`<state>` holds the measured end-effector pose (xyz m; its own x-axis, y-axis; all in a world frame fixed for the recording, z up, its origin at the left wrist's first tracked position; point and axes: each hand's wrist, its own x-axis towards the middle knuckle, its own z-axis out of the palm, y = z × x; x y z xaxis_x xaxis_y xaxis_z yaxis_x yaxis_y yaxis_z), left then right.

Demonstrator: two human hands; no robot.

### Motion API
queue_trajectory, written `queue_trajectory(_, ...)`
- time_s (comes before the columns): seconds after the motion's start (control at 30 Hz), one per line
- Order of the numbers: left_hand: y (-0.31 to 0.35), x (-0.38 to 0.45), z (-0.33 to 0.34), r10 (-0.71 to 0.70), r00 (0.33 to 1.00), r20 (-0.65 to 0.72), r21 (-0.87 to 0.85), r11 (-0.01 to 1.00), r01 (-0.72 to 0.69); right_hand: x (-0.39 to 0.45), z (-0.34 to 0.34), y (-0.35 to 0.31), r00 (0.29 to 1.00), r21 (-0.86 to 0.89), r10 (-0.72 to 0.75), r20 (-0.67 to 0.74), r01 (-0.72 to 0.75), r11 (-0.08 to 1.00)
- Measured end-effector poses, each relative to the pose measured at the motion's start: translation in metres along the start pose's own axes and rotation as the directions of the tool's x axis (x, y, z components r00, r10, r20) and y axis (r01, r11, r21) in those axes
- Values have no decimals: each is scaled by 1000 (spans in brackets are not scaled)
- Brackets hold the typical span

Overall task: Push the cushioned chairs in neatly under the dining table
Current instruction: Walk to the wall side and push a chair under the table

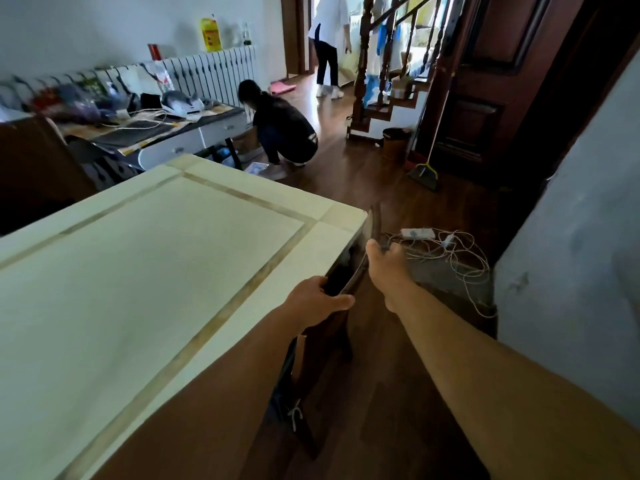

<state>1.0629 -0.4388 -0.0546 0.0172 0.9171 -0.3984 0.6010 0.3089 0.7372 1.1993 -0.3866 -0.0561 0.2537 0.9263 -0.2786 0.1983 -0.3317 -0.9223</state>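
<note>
your left hand [317,299] wraps the near end of the dark wooden chair's [332,327] top rail, fingers curled over its table side and thumb [341,302] lying along the outer face, so the rail sits clamped between them. your right hand [382,258] grips the same rail farther along, nearer the table's corner; its fingers are closed around the wood, though how far they wrap on the hidden side you cannot tell. the chair back stands upright, just beside the right edge of the cream dining table [149,271], with its top rail running along that edge and rising a little above the tabletop. the seat is tucked beneath the table and mostly hidden; a cushion tie [294,415] hangs by the back post low in the view. on the dark wood floor beyond your right hand lies a white power strip [417,233] with tangled cables [464,258]. a broom [424,171] leans near the stairs [391,102].
</note>
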Motion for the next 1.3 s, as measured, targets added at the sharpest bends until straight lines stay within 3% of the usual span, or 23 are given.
queue_trajectory(0.13, -4, 20, 8, -105, 990, 95, 181, 980, 87, 29, 9, 10, 992, -41, 112, 57, -110, 993)
queue_trajectory(0.23, -9, 29, 10, -135, 981, 139, 187, 976, 108, 41, 20, 13, 986, -43, 142, 89, -139, 989)
queue_trajectory(0.83, -14, 32, 17, -5, 989, 146, 192, 981, -24, 52, 27, 19, 984, -96, 168, 66, -161, 982)
queue_trajectory(1.1, 2, 17, 56, 45, 977, 206, 163, 983, -80, 48, -16, 34, 983, -133, 181, 17, -177, 975)
queue_trajectory(1.3, 30, 5, 117, 103, 964, 245, 152, 978, -143, 42, -85, 52, 982, -130, 179, -55, -185, 974)
